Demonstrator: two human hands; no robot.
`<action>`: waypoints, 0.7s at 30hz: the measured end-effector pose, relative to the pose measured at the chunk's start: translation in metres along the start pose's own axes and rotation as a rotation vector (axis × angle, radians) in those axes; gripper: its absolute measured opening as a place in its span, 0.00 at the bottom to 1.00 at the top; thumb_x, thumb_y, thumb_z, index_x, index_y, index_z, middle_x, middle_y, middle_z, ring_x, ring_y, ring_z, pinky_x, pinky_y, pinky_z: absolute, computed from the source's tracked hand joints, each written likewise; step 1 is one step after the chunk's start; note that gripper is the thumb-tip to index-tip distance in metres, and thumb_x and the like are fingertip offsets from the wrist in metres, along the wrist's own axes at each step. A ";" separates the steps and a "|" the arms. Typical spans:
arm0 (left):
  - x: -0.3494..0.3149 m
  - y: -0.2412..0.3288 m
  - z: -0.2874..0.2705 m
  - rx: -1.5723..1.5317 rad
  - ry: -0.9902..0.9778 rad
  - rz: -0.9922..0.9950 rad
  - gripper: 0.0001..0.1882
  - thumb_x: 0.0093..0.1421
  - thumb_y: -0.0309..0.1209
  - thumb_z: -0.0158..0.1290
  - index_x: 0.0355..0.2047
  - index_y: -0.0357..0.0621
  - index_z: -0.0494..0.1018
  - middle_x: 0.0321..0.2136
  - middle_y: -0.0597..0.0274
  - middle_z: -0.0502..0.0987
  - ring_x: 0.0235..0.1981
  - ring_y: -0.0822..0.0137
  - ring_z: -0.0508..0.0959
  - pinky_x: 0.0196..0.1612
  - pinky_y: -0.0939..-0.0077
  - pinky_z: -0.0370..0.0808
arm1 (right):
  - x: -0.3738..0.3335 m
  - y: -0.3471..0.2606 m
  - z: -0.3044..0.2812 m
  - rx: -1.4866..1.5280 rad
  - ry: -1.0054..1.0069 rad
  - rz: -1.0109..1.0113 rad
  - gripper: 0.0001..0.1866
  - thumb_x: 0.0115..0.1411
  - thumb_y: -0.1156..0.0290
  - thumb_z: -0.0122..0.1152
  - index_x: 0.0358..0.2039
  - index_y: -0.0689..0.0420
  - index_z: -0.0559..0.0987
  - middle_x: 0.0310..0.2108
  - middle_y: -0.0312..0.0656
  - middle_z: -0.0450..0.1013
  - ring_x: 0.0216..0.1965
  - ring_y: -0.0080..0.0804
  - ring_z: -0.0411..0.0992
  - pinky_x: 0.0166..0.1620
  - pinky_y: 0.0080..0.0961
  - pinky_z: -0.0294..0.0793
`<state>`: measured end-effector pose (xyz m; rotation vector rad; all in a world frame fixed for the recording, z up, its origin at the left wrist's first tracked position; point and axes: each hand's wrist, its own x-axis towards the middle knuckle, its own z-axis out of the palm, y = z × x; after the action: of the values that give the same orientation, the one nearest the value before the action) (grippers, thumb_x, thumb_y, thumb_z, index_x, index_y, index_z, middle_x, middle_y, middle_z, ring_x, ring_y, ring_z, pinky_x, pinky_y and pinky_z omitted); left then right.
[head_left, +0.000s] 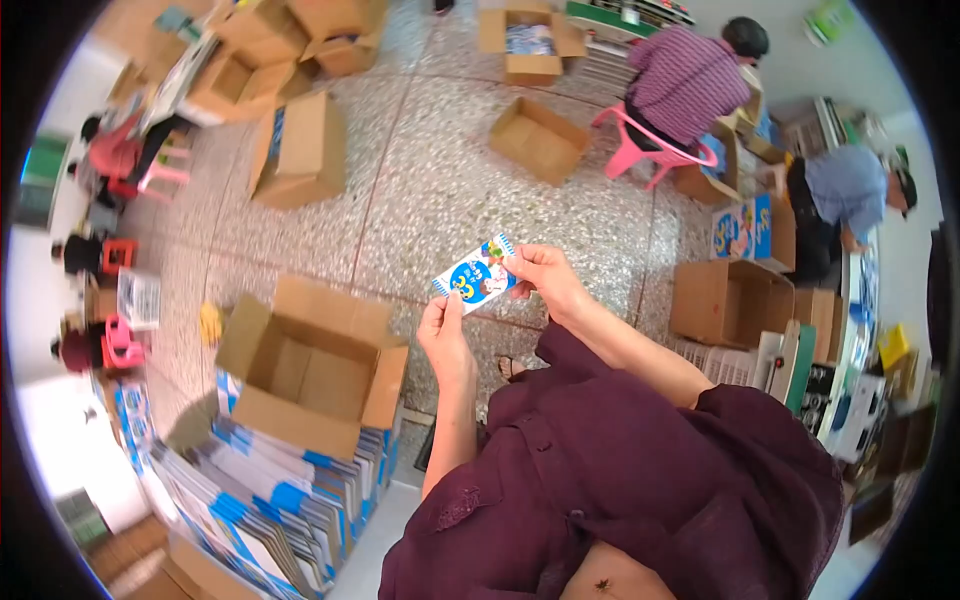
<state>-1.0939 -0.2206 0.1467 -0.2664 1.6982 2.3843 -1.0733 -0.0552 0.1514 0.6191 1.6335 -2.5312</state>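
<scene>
A small flat packet (468,284), white and blue with colourful cartoon print and zigzag-cut ends, is stretched between my two hands above the floor. At its lower left end, my left hand (447,340) pinches it between thumb and fingers. My right hand (546,277) grips the upper right end, thumb on top and the other fingers curled beneath. Below and left of my left hand stands an open cardboard box (318,385), its flaps spread and its visible inside bare.
Flattened blue-and-white cartons (290,500) are stacked beside the box. Another open carton (540,140) lies on the speckled floor ahead, near a person on a pink chair (655,150). A closed-sided box (300,150) stands farther left. At right, a person in blue (845,195) bends beside boxes.
</scene>
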 end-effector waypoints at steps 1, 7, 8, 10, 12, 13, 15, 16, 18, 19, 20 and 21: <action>0.007 -0.007 0.013 0.038 -0.030 -0.018 0.06 0.61 0.26 0.50 0.27 0.40 0.72 0.25 0.71 0.73 0.26 0.82 0.67 0.31 0.86 0.64 | 0.003 0.000 -0.017 0.017 0.048 0.001 0.09 0.59 0.66 0.56 0.27 0.57 0.78 0.22 0.33 0.74 0.19 0.16 0.69 0.23 0.14 0.67; 0.083 -0.092 0.042 0.440 -0.287 -0.167 0.07 0.58 0.27 0.52 0.23 0.40 0.72 0.18 0.74 0.69 0.19 0.82 0.66 0.21 0.85 0.63 | 0.051 0.035 -0.131 -0.321 0.355 -0.073 0.08 0.57 0.67 0.54 0.31 0.55 0.78 0.25 0.34 0.75 0.24 0.21 0.71 0.27 0.21 0.70; 0.098 -0.114 0.042 0.582 -0.261 -0.172 0.07 0.57 0.27 0.52 0.22 0.41 0.72 0.15 0.73 0.67 0.16 0.81 0.66 0.17 0.83 0.61 | 0.054 0.038 -0.155 -0.526 0.393 -0.175 0.08 0.57 0.66 0.54 0.31 0.55 0.78 0.25 0.37 0.75 0.25 0.24 0.72 0.27 0.25 0.71; 0.128 -0.159 0.032 0.757 -0.282 -0.118 0.08 0.58 0.27 0.51 0.24 0.37 0.74 0.14 0.68 0.68 0.15 0.78 0.68 0.16 0.80 0.64 | 0.053 0.047 -0.191 -0.815 0.435 -0.113 0.10 0.56 0.64 0.52 0.30 0.56 0.77 0.25 0.42 0.75 0.26 0.31 0.74 0.29 0.32 0.72; 0.151 -0.199 0.013 0.957 -0.290 -0.100 0.08 0.57 0.28 0.51 0.26 0.35 0.74 0.17 0.62 0.72 0.17 0.74 0.71 0.18 0.77 0.68 | 0.041 0.048 -0.229 -0.841 0.334 0.068 0.13 0.55 0.61 0.51 0.28 0.57 0.76 0.24 0.45 0.75 0.26 0.37 0.75 0.30 0.35 0.72; 0.161 -0.216 0.006 1.012 -0.291 -0.172 0.10 0.57 0.30 0.51 0.28 0.34 0.74 0.19 0.60 0.74 0.19 0.71 0.72 0.21 0.75 0.70 | 0.033 0.044 -0.249 -0.811 0.246 0.182 0.14 0.54 0.60 0.51 0.27 0.58 0.76 0.23 0.45 0.75 0.26 0.40 0.75 0.30 0.35 0.72; 0.173 -0.243 -0.004 1.233 -0.291 0.048 0.12 0.56 0.33 0.52 0.28 0.33 0.74 0.20 0.58 0.74 0.20 0.71 0.73 0.22 0.74 0.71 | 0.021 0.035 -0.282 -0.974 0.233 0.313 0.14 0.54 0.59 0.51 0.26 0.57 0.76 0.22 0.44 0.75 0.25 0.37 0.75 0.30 0.34 0.72; 0.179 -0.251 -0.003 1.474 -0.254 0.082 0.14 0.55 0.36 0.52 0.29 0.33 0.74 0.22 0.56 0.74 0.21 0.70 0.73 0.24 0.72 0.71 | 0.015 0.029 -0.300 -0.870 0.266 0.301 0.13 0.54 0.59 0.52 0.26 0.57 0.76 0.22 0.43 0.75 0.25 0.37 0.75 0.29 0.34 0.72; 0.183 -0.255 0.012 1.351 -0.274 0.042 0.15 0.54 0.37 0.53 0.28 0.33 0.74 0.22 0.54 0.75 0.22 0.67 0.74 0.27 0.69 0.71 | 0.003 0.019 -0.332 -0.791 0.282 0.337 0.13 0.54 0.60 0.52 0.26 0.57 0.77 0.22 0.43 0.75 0.24 0.36 0.75 0.29 0.33 0.72; 0.181 -0.254 0.029 1.253 -0.258 -0.181 0.17 0.53 0.39 0.53 0.27 0.33 0.74 0.21 0.52 0.75 0.23 0.63 0.75 0.29 0.66 0.71 | 0.002 0.014 -0.349 -0.815 0.367 0.278 0.13 0.50 0.60 0.54 0.25 0.57 0.77 0.21 0.44 0.75 0.23 0.39 0.74 0.29 0.35 0.72; 0.179 -0.249 0.048 1.245 -0.272 -0.094 0.17 0.53 0.39 0.53 0.27 0.33 0.74 0.21 0.52 0.75 0.23 0.63 0.75 0.29 0.66 0.71 | 0.005 0.010 -0.364 -0.864 0.452 0.290 0.13 0.47 0.60 0.55 0.24 0.57 0.78 0.21 0.45 0.75 0.22 0.42 0.73 0.29 0.36 0.72; 0.175 -0.240 0.068 1.278 -0.561 -0.036 0.16 0.52 0.38 0.52 0.25 0.33 0.74 0.21 0.52 0.75 0.24 0.60 0.75 0.29 0.63 0.70 | 0.006 0.008 -0.377 -0.739 0.538 0.323 0.11 0.48 0.62 0.57 0.26 0.56 0.79 0.20 0.43 0.75 0.21 0.35 0.73 0.27 0.32 0.72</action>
<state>-1.2006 -0.0694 -0.0953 0.5043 2.3649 0.8032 -0.9653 0.2763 0.0085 1.3715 2.1961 -1.4326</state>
